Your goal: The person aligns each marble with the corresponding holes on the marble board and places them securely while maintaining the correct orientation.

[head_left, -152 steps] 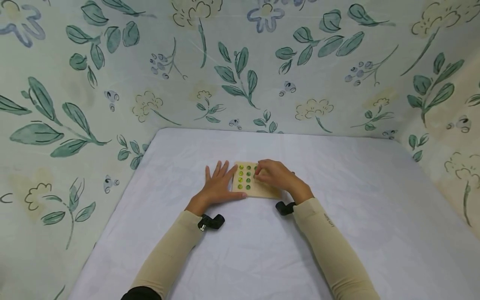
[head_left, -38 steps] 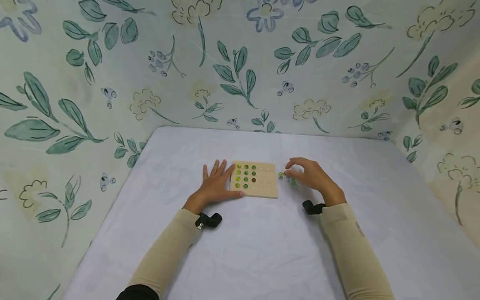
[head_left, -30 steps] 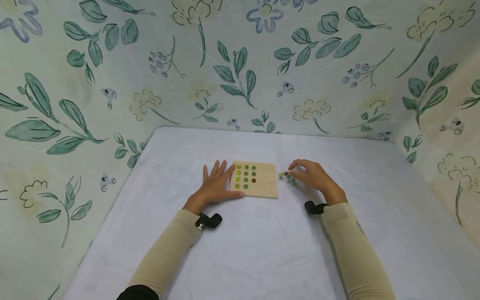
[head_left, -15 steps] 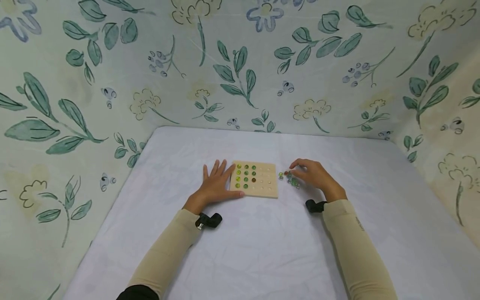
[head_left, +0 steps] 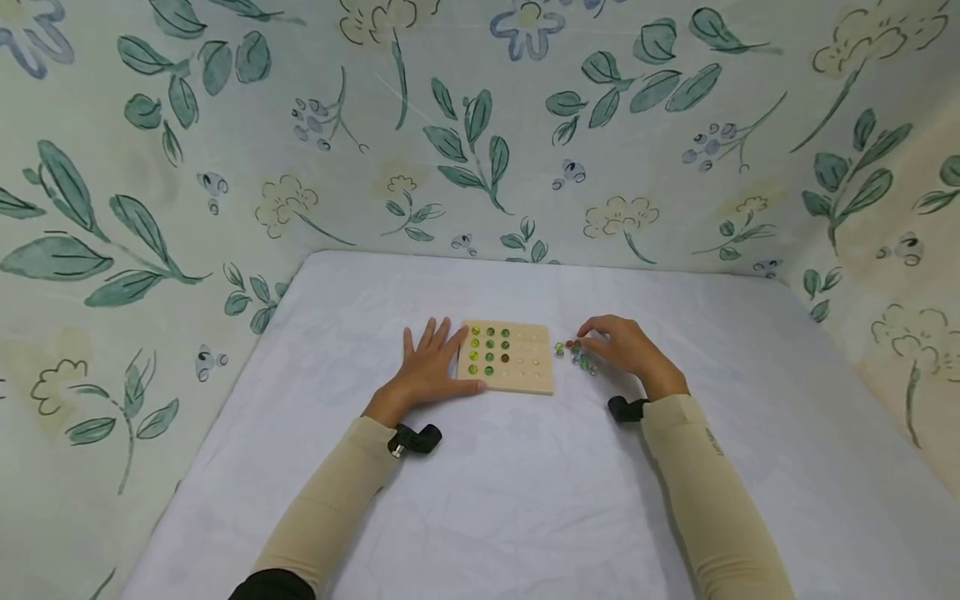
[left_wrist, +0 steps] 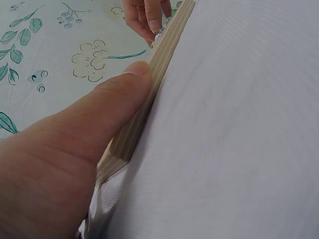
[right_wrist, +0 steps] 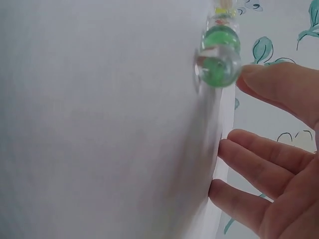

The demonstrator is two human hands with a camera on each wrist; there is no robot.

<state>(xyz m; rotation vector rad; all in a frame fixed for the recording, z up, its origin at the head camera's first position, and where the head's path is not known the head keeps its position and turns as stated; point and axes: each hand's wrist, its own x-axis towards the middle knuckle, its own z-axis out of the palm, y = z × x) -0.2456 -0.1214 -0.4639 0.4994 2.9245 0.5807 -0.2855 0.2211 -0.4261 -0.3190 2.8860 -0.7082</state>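
Observation:
A pale wooden board (head_left: 532, 379) lies on the white cloth, its left columns filled with yellow-green and green marbles. One brown marble (head_left: 505, 358) sits in the third column. My left hand (head_left: 427, 371) has its fingers spread, steadying the board's left side. Its thumb (left_wrist: 104, 107) presses along the near edge in the left wrist view. Right of the board, my right hand (head_left: 626, 346) hovers at a cluster of loose marbles (head_left: 581, 358), thumb and index apart. In the right wrist view, the thumb tip is beside a clear-and-green marble (right_wrist: 219, 67); its other fingers reach down to the cloth.
White cloth (head_left: 525, 500) covers the table. A wall covering with leaves and flowers (head_left: 472, 142) rises behind and at both sides. A small black camera (head_left: 626, 409) is strapped at my right wrist, another (head_left: 420, 439) at my left.
My right hand has moved from the board's third column rightward to the loose marbles, uncovering the brown marble. Over the last second it shifts only slightly there. The left hand stays on the board.

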